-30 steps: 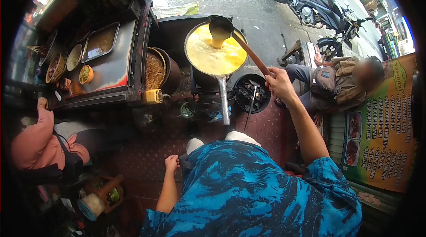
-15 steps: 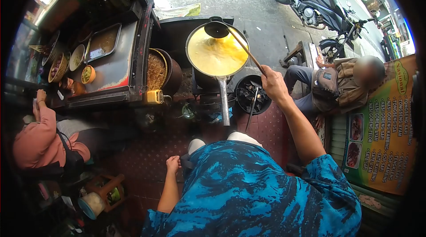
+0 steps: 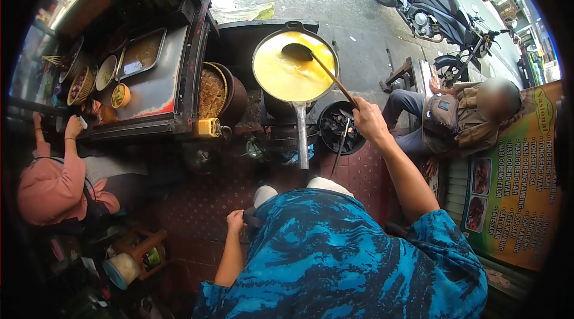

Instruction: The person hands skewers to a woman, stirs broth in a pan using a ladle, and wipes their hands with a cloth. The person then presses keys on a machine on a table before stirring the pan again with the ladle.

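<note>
In my right hand [image 3: 371, 119] is the wooden handle of a ladle [image 3: 332, 77], gripped near its end. The ladle's dark bowl rests at the surface of a yellow broth [image 3: 290, 83]. This liquid fills a wide pan [image 3: 255, 66] whose long metal handle [image 3: 302, 139] points towards me. My left hand [image 3: 235, 221] hangs low beside my body, fingers curled, against a dark strap-like piece [image 3: 253, 218]. Whether it holds that piece is hidden.
A bucket of charcoal with tongs [image 3: 342, 127] stands right of the pan. Left is a food cart [image 3: 161, 101] with bowls and a tray [image 3: 142, 53]. A person in pink [image 3: 66, 187] works there; another person [image 3: 466, 113] sits on the right near a motorcycle [image 3: 427, 17].
The ladle's bowl has gone from above the pan's far edge down into the broth, nearer me. My right hand has dropped slightly. The person in pink has moved both arms.
</note>
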`<state>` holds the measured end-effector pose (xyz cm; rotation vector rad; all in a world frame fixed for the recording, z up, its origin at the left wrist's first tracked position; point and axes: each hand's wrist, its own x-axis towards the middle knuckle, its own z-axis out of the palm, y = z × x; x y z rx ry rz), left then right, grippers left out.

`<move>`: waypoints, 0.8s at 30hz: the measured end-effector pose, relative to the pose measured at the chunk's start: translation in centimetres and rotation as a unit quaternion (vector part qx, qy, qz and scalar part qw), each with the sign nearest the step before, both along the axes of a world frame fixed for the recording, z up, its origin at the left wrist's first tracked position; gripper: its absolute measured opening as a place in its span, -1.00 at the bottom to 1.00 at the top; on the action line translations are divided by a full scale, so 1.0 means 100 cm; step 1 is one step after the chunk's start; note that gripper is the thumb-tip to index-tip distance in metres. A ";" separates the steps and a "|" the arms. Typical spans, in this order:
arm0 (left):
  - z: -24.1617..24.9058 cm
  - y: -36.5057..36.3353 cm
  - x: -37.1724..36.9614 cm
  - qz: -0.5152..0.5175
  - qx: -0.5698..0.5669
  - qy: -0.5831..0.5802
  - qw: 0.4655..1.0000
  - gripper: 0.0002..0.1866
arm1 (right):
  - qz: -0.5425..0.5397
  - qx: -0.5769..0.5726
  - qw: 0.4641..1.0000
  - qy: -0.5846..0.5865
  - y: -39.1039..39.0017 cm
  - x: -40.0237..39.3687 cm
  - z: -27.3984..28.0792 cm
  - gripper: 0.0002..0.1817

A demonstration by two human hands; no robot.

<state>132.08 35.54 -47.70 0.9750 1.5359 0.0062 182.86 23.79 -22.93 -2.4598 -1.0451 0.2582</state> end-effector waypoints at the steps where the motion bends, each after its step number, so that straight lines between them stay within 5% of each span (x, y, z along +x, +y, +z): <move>1: 0.000 0.000 0.000 0.002 -0.001 0.005 1.000 -0.80 | 0.001 -0.007 1.000 0.009 -0.001 -0.001 0.000 -0.78; 14: -0.009 0.003 -0.012 -0.007 -0.011 -0.009 1.000 -0.80 | -0.002 -0.023 0.997 0.071 0.001 -0.012 -0.002 -0.77; 16: -0.006 0.003 -0.009 0.004 -0.023 -0.006 1.000 -0.80 | -0.088 -0.083 0.958 0.261 0.008 -0.016 0.014 -0.79; 24: 0.003 0.011 -0.002 0.014 -0.038 -0.017 0.999 -0.83 | -0.122 0.007 0.869 0.480 0.008 -0.015 0.013 -0.79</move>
